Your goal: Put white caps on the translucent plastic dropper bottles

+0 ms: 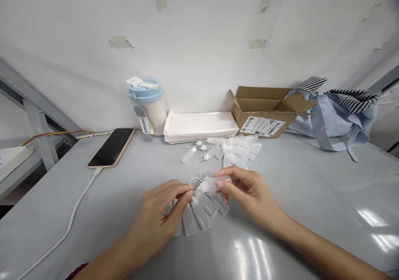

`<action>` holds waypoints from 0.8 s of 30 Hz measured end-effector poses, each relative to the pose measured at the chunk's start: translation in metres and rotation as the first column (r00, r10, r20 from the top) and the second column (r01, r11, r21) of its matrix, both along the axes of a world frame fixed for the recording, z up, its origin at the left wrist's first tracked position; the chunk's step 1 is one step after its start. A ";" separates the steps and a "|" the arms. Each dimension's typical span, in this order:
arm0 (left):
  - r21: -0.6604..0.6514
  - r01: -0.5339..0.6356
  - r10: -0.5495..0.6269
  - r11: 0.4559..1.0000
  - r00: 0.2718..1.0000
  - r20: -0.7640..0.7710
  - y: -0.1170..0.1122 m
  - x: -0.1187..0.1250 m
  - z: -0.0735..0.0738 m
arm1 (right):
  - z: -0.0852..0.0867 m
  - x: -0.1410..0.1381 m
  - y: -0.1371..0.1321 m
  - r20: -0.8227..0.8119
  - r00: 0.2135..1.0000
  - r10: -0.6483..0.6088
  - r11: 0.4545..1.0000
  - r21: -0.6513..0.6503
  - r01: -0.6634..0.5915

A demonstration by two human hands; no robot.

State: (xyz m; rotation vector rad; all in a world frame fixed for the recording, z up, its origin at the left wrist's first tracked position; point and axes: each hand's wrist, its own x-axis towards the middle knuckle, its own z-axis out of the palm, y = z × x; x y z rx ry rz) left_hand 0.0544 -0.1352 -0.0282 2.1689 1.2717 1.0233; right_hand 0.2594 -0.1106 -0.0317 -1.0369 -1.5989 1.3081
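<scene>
My right hand (pixel 246 188) holds a small translucent plastic squeeze bottle (pixel 215 183) on its side, with its white nozzle end pointing left. A thin loop strap curves from the bottle's neck toward my left hand (pixel 170 203). Thumb and forefinger of that hand are pinched at the strap's end, on what looks like the small cap; the fingertips partly hide it. Several similar bottles (pixel 201 215) lie fanned out on the grey table below my hands, some covered by my left hand. Farther back is a loose pile of more such bottles (pixel 238 149).
A stack of white padded envelopes (pixel 201 124) lies by the wall, with a blue-lidded cup (pixel 149 105) to its left. An open cardboard box (pixel 262 109) and a light blue cloth bag (pixel 333 122) stand at right. A phone (pixel 112 147) with a white charging cable (pixel 76 209) rests at left.
</scene>
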 end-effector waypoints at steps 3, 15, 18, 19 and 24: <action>-0.005 0.010 -0.010 1.000 1.000 -0.001 0.001 0.001 -0.001 | -0.002 -0.001 -0.002 -0.018 1.000 0.005 1.000 -0.010 -0.006; -0.011 0.021 -0.021 1.000 0.999 0.051 -0.002 -0.002 -0.013 | -0.006 -0.005 -0.003 -0.050 0.999 0.016 0.999 -0.047 -0.018; -0.016 0.018 -0.017 1.000 0.998 0.060 -0.002 -0.002 -0.015 | -0.005 -0.004 -0.004 -0.041 0.999 0.017 0.998 -0.058 -0.019; -0.023 0.015 -0.014 1.000 0.998 0.058 -0.003 -0.002 -0.015 | -0.005 -0.004 -0.004 -0.036 0.999 0.016 0.998 -0.057 -0.018; -0.031 -0.032 0.033 0.999 0.999 0.043 -0.001 0.000 -0.011 | -0.001 -0.001 -0.001 -0.012 1.000 0.006 1.000 -0.021 -0.006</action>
